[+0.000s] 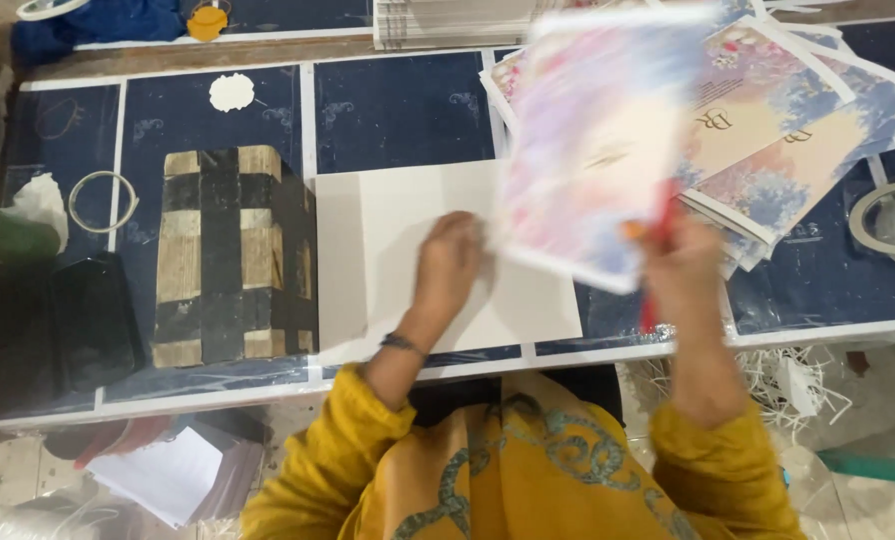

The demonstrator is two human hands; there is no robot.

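Worktable (408, 110), dark blue with white border lines, seen from above by a person in yellow sleeves. Item 1: plain white card sheet (408, 215), lying flat at the near edge of the table; the left hand (448, 262) rests on its right part, fingers curled down and pressing it, apparently to keep it from sliding. Item 2: printed floral sheet (593, 140), pink, blue and cream, blurred, lifted off the table and tilted above the white sheet's right edge; the right hand (680, 268) is closed on its lower right corner, pinching it together with a red stick-like tool (658, 255), kind not discernible. Item 3: fanned pile of like printed sheets (808, 120), on the table just behind and right of the lifted one, within reach of the right hand. Item 4: black and tan striped block (233, 255), just left of the white sheet. Item 5: tape roll (893, 220), at the right edge. Item 6: thin ring (103, 200), far left.
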